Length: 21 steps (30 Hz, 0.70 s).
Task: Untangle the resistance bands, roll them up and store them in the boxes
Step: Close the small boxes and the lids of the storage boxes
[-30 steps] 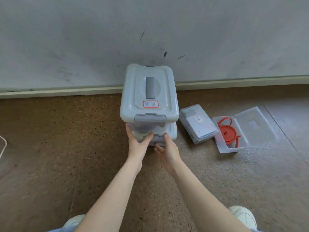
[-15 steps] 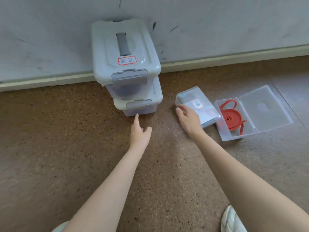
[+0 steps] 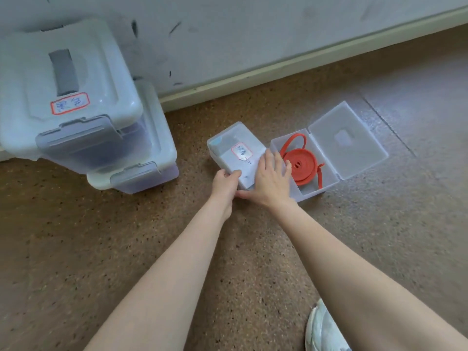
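Observation:
A small closed translucent box (image 3: pixel 233 145) with a red-edged label lies on the floor at centre. My left hand (image 3: pixel 224 184) grips its near left corner. My right hand (image 3: pixel 269 178) lies on its lid and right side, fingers spread and fairly straight. Just to the right, an open clear box (image 3: pixel 326 178) holds a rolled red resistance band (image 3: pixel 301 165) with a loose loop sticking out; its lid (image 3: pixel 347 140) is flipped back.
Two larger lidded storage bins (image 3: pixel 76 102) are stacked at the left against the wall, the top one with a grey handle and a label. A baseboard (image 3: pixel 278 64) runs along the wall. My shoe (image 3: pixel 321 330) shows at the bottom right on the brown speckled floor.
Both hands left the stacked bins and moved right to the small closed box. The view swung right, so the bins now sit at the left.

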{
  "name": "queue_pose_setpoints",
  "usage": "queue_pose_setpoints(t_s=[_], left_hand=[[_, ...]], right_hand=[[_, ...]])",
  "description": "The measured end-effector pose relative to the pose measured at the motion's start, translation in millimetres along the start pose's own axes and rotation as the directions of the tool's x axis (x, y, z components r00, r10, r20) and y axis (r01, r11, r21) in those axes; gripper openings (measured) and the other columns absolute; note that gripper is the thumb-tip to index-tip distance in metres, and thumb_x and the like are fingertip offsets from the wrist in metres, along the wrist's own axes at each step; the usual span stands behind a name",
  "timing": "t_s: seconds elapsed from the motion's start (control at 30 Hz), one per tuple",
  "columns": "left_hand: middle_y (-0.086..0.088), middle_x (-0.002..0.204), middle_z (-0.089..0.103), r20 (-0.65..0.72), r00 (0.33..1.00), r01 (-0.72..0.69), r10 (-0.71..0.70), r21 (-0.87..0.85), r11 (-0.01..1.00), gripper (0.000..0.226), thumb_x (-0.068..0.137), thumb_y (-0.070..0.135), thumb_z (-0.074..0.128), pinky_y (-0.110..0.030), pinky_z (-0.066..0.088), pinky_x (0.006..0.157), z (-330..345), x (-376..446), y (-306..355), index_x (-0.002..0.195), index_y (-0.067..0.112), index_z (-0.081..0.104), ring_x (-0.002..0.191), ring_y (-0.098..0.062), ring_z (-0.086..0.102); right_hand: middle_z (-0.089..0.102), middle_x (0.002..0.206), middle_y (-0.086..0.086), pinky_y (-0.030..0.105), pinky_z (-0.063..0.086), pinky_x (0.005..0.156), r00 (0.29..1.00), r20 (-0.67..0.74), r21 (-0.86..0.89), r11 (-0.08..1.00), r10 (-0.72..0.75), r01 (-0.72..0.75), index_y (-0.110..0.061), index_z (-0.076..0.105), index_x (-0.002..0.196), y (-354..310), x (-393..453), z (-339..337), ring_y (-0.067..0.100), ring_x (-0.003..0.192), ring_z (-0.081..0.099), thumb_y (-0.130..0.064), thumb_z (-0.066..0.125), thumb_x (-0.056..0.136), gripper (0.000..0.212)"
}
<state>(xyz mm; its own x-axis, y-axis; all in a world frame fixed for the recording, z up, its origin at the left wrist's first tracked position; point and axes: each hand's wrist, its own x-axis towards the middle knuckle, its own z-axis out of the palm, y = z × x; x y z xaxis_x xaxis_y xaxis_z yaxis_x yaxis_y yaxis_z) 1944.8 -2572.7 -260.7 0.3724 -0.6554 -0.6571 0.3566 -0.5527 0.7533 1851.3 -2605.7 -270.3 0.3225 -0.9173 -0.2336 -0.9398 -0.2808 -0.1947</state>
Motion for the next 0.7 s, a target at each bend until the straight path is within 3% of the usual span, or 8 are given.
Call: queue_pose_setpoints(t_s=[0.07, 0.13, 0.2, 0.27, 0.4, 0.47, 0.57, 0.7], left_hand=[[-0.015, 0.12, 0.062, -0.103, 0.995, -0.006, 0.004, -0.017, 1.0, 0.037, 0.091, 0.009, 0.046, -0.031, 0.053, 0.073, -0.1, -0.6, -1.6, 0.126, 0.001, 0.052, 0.092, -0.023, 0.062], [-0.018, 0.125, 0.058, -0.182, 0.983, -0.002, 0.019, 0.093, 0.996, 0.04, 0.092, 0.015, 0.047, -0.037, 0.051, 0.084, -8.0, -0.7, -4.7, 0.129, 0.0, 0.05, 0.104, -0.03, 0.06], [-0.015, 0.135, 0.049, -0.177, 0.984, 0.023, 0.009, 0.175, 0.984, 0.044, 0.095, 0.023, 0.045, -0.041, 0.045, 0.098, -21.0, -0.1, -5.3, 0.136, 0.007, 0.043, 0.12, -0.03, 0.051], [-0.01, 0.139, 0.045, -0.132, 0.991, 0.038, -0.015, 0.17, 0.985, 0.044, 0.098, 0.025, 0.041, -0.037, 0.044, 0.095, -30.3, -0.9, -5.8, 0.141, 0.014, 0.037, 0.12, -0.024, 0.049], [-0.003, 0.148, 0.035, -0.06, 0.996, 0.074, -0.067, 0.127, 0.989, 0.047, 0.098, 0.029, 0.041, -0.044, 0.04, 0.098, -32.7, -5.3, -8.5, 0.144, 0.027, 0.029, 0.128, -0.028, 0.041], [-0.001, 0.143, 0.04, -0.011, 0.999, 0.052, -0.051, 0.081, 0.995, 0.045, 0.099, 0.026, 0.04, -0.047, 0.039, 0.095, -33.6, -6.2, -11.8, 0.141, 0.032, 0.028, 0.124, -0.027, 0.044], [0.0, 0.143, 0.041, 0.029, 1.0, -0.011, 0.009, 0.085, 0.996, 0.05, 0.098, 0.014, 0.042, -0.041, 0.044, 0.086, -42.8, -19.3, -16.6, 0.142, 0.033, 0.027, 0.12, -0.023, 0.047], [0.005, 0.148, 0.035, 0.032, 0.97, -0.243, 0.241, 0.126, 0.962, 0.062, 0.094, 0.013, 0.052, -0.047, 0.041, 0.104, -58.4, -55.7, 5.4, 0.145, 0.033, 0.024, 0.133, -0.02, 0.038]], right_hand=[[0.042, 0.136, 0.016, 0.048, 0.003, 0.113, 0.987, -0.107, 0.103, 0.987, -0.116, 0.127, -0.004, 0.035, 0.131, -13.6, -2.4, 2.9, 0.031, 0.135, 0.026, -0.054, 0.058, 0.077, 0.077], [0.054, 0.121, 0.015, 0.043, 0.009, 0.113, 0.974, -0.181, 0.201, 0.964, -0.138, 0.174, -0.005, 0.041, 0.125, -18.2, -1.5, 2.2, 0.031, 0.126, 0.038, -0.042, 0.055, 0.082, 0.058], [0.04, 0.139, 0.02, 0.04, 0.014, 0.113, 0.987, -0.113, 0.145, 0.981, -0.111, 0.127, -0.005, 0.029, 0.139, -8.4, 3.4, -1.3, 0.033, 0.133, 0.029, -0.041, 0.052, 0.087, 0.068], [0.019, 0.151, 0.021, 0.039, 0.013, 0.115, 0.999, 0.014, 0.099, 0.994, -0.049, 0.048, -0.005, 0.015, 0.146, 7.2, 16.1, -7.1, 0.033, 0.14, 0.016, -0.045, 0.052, 0.088, 0.08], [0.048, 0.132, 0.015, 0.04, 0.029, 0.104, 0.999, -0.047, 0.2, 0.98, 0.006, 0.003, -0.007, 0.036, 0.133, 11.4, 30.2, -13.8, 0.032, 0.124, 0.04, -0.044, 0.063, 0.08, 0.07], [0.049, 0.13, 0.016, 0.041, 0.034, 0.103, 0.999, 0.043, 0.434, 0.901, -0.013, -0.007, -0.006, 0.038, 0.134, 5.5, 18.4, -0.3, 0.032, 0.122, 0.045, -0.034, 0.064, 0.082, 0.064], [0.046, 0.134, 0.014, 0.044, 0.035, 0.106, 0.981, 0.194, 0.736, 0.663, -0.01, -0.139, -0.014, 0.037, 0.138, -2.4, -10.8, 15.9, 0.027, 0.124, 0.044, -0.02, 0.061, 0.086, 0.058], [0.046, 0.138, 0.002, 0.039, 0.038, 0.106, 0.996, 0.082, 0.905, 0.421, -0.03, -0.062, -0.027, 0.035, 0.141, -14.3, -25.1, -31.1, 0.017, 0.126, 0.044, -0.017, 0.06, 0.088, 0.059]])
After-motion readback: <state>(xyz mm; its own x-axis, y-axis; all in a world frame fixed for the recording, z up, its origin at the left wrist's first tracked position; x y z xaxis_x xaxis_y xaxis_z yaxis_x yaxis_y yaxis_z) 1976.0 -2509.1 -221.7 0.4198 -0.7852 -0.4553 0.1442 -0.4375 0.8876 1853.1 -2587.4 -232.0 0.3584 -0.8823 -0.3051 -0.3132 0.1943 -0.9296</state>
